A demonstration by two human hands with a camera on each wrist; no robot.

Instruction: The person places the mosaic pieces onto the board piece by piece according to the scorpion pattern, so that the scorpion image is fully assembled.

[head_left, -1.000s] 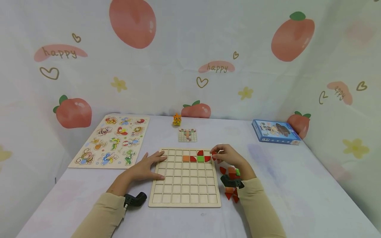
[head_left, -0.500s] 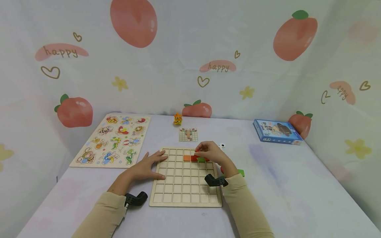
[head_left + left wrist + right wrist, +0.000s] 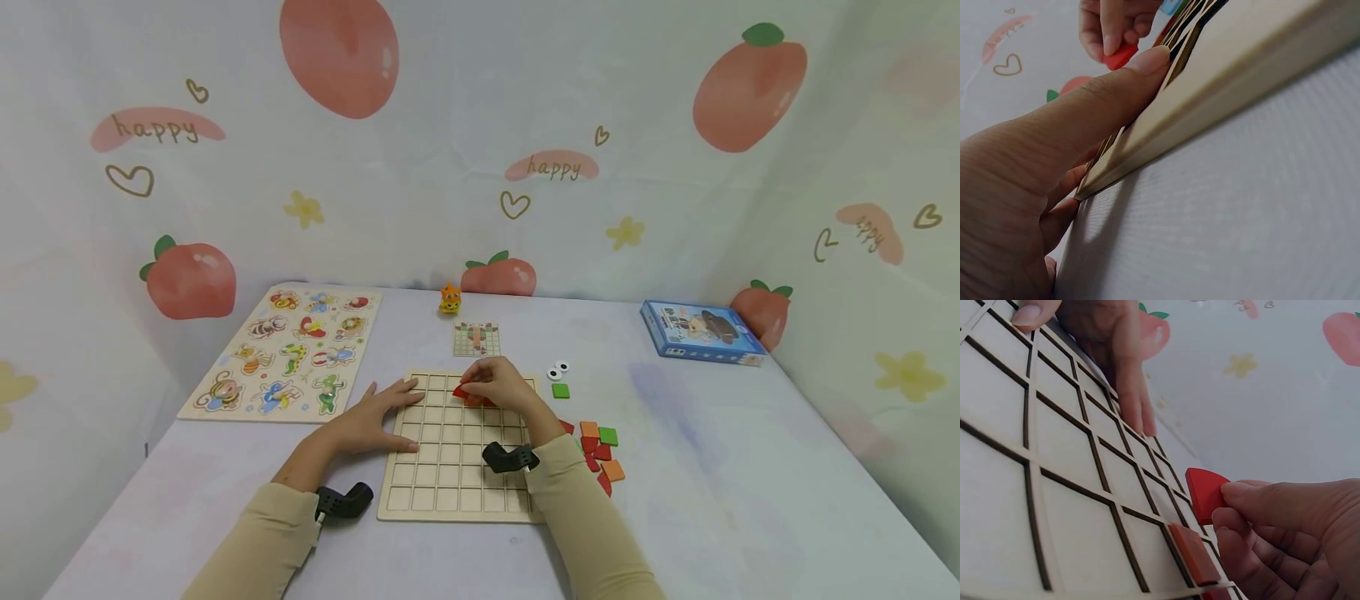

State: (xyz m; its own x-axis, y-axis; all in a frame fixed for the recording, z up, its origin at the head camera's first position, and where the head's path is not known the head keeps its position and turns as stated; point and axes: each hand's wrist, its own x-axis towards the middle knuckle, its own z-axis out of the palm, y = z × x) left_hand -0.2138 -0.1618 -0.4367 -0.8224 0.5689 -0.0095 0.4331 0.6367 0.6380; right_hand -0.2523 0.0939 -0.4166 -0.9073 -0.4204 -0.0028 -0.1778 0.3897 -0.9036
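Pinching a red piece [image 3: 1207, 492], right hand [image 3: 504, 387] partly hides the board [image 3: 442, 475] beside 2 eye-discs [image 3: 553, 374]; left hand [image 3: 366, 423] spread.

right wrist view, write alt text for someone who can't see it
A right hand pinches a flat red quarter-circle piece over a pale wooden grid board. An orange square tile lies on the board, and a left hand rests at the board's edge.

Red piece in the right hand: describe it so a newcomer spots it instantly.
Start at the gridded wooden board on the table; the right hand is over its far part. Pinched in that hand is the red piece, flat with one curved edge. Unlike the loose red pieces lying right of the board, it is the one held in a hand.
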